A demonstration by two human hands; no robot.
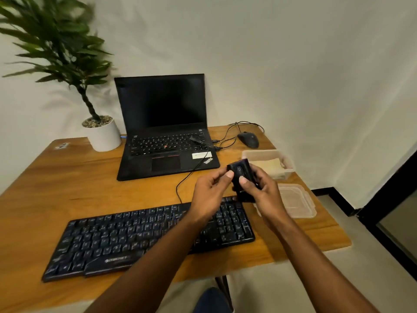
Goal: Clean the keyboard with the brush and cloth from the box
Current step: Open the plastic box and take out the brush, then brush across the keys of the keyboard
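A black keyboard (126, 238) lies at an angle on the near part of the wooden table (67, 177). Above its right end I hold a small black block-shaped brush (242, 175) in both hands. My left hand (208, 195) pinches its left side with thumb and fingers. My right hand (264, 190) grips its right side, thumb on the front face. No bristles show. Behind my hands stands the open clear plastic box (285, 160) with a pale folded cloth (268, 166) inside.
The box's clear lid (295, 202) lies flat near the table's right edge. An open black laptop (167, 141) stands at the back, with a black mouse (248, 139) and cables to its right. A potted plant (102, 134) stands back left.
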